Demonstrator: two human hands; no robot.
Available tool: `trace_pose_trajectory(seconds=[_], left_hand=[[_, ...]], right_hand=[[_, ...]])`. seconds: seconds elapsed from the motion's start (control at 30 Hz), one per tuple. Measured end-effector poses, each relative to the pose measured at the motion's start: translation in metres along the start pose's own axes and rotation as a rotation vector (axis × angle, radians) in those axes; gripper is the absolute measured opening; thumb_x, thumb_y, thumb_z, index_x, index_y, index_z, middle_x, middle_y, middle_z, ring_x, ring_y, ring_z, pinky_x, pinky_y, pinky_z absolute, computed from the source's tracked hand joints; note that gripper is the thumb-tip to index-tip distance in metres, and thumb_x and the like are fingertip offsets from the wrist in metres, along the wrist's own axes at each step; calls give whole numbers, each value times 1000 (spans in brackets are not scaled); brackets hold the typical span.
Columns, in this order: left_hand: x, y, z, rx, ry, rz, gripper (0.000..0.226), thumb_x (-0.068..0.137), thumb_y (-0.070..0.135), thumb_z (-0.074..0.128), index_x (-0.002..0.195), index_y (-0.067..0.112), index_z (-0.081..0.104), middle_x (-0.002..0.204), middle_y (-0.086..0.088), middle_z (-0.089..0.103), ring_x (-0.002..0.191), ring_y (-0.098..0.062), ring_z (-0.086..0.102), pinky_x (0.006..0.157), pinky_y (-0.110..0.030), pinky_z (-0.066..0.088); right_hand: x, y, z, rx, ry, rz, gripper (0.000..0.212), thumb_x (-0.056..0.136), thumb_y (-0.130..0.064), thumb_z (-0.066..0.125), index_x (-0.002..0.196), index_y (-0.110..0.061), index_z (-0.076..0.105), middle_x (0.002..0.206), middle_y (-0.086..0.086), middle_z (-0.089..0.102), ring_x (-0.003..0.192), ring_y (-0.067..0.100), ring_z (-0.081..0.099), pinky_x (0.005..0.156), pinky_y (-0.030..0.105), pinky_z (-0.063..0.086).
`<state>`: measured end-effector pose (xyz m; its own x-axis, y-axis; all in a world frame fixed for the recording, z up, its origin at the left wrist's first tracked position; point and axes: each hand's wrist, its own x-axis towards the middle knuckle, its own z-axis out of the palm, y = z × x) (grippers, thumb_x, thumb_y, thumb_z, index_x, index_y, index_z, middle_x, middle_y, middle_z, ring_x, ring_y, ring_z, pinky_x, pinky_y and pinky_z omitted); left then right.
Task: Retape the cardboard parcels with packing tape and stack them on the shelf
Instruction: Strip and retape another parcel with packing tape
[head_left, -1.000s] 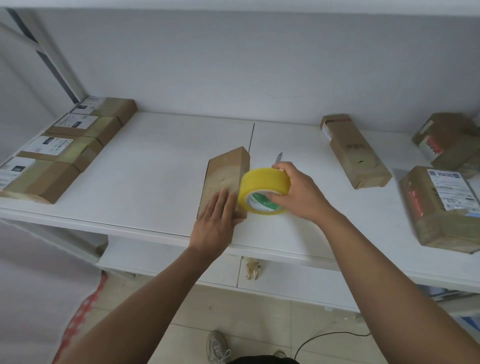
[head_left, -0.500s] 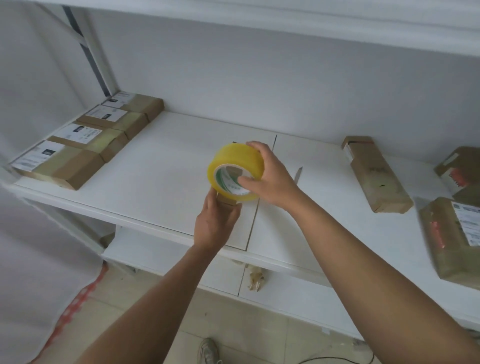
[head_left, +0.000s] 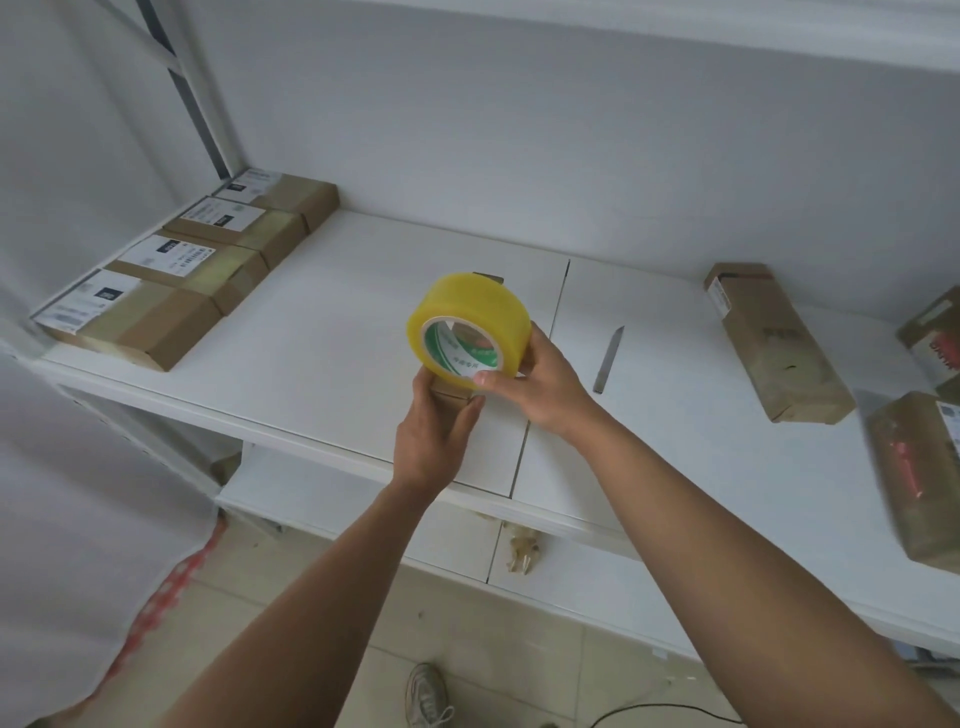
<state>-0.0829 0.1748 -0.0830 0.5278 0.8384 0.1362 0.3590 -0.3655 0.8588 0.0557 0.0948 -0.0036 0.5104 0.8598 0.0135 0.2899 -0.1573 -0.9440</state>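
Since 0.5 s ago: tape roll (head_left: 470, 325) has come up and slightly toward the wall, still over the held parcel (head_left: 451, 399); both hands stay on their loads. View has shifted too, so part of that is head motion.

Tape roll: yellow, green-and-white core label facing the camera, held on edge above the shelf (head_left: 322, 364). Right hand (head_left: 537, 384) is the grip on it: thumb on the core rim, fingers curled round the far side of the roll.

Parcel: narrow cardboard box directly behind and below the roll, mostly hidden by it; only the near end and one far corner show. Left hand (head_left: 434, 441) grips the near end, thumb on the right face, fingers on the left. Can't tell if its bottom touches the shelf.

Relative to the roll:
- Knife (head_left: 608, 361) lies flat on the shelf just to the right, past the right hand, near the panel seam.
- Long parcel (head_left: 776, 343) further right, lying flat.
- Two more parcels (head_left: 914, 478) at the far right edge, blurred.
- Row of four labelled parcels (head_left: 192, 270) well to the left, side by side, touching, running toward the back corner.
- Lower shelf (head_left: 332, 488) below.
- A shoe (head_left: 427, 693) on the tiled floor beneath.
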Motion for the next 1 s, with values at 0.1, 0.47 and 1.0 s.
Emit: trace_pose_trajectory(seconds=[0.1,0.47,1.0], left_hand=[[-1,0,2,27,10,38,65,87,62,54,138,36,23,115,-2,67,94,-36,67,81,-47,56],[-2,1,2,-3,87,104,58,90,50,63,136,35,30,129,-1,62,101,-29,66,80,-42,57],[20,-15,-26,394,-32,674,69,100,60,36,148,10,42,162,-6,28,111,-29,66,65,-40,61]], right_hand=[[0,1,-6,-32,-5,-7,62,80,-25,83,131,-26,48,116,-11,64,107,3,63,84,20,53],[-11,17,-40,-157,30,20,66,69,-38,77,127,-20,53,111,-1,67,99,14,66,83,32,55],[-18,52,-46,-157,-1,108,60,79,-29,80,131,-24,50,115,-4,66,103,12,64,89,39,56]])
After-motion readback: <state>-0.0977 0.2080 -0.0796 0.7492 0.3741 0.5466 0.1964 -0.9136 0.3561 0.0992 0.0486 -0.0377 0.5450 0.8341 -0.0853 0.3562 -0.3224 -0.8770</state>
